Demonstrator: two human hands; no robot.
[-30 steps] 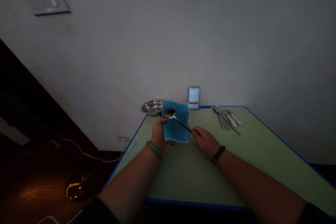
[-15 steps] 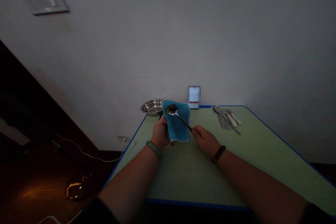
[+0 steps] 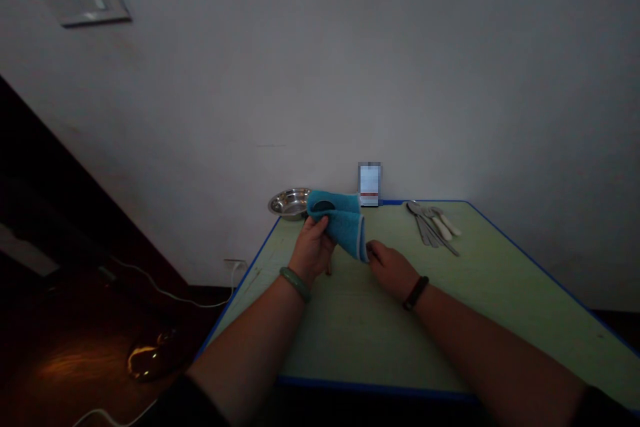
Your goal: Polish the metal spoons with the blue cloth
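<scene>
A blue cloth [image 3: 345, 230] with a pale edge is folded over a metal spoon [image 3: 324, 205]. Only the top of the spoon's bowl shows above the fold; most of its handle is covered. My left hand [image 3: 313, 248], with a green bangle at the wrist, is closed on the cloth, its thumb pressing the fold. On the other side, my right hand [image 3: 393, 269], wearing a dark bracelet, pinches the end of the spoon's handle where it comes out of the cloth. Both hands are above the table.
Left of the cloth, a steel bowl [image 3: 291, 205] stands at the table's back corner. Several spoons and forks [image 3: 431, 223] lie to the right. A phone [image 3: 370, 185] leans against the wall behind the pale green table [image 3: 380, 347], which has a blue edge.
My left hand has folded the lower part of the cloth up over the spoon, covering the handle and most of the bowl. My right hand keeps its place on the handle's end.
</scene>
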